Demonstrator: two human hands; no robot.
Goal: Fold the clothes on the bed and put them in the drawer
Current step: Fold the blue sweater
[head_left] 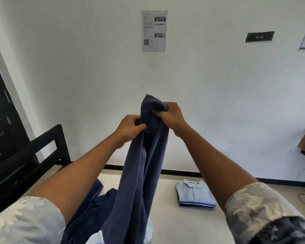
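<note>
Head view shows the left hand [130,130] and right hand [169,114] each gripping the top edge of a dark blue garment [141,169] hanging limp above the bed [165,217], judged soft, light, best held at its upper corners.

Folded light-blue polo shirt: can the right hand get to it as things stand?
Probably not yet. The right hand has its grip on the raised navy garment, shared with the left hand. Bare mattress lies around the polo shirt, so once freed, the way looks open.
</note>
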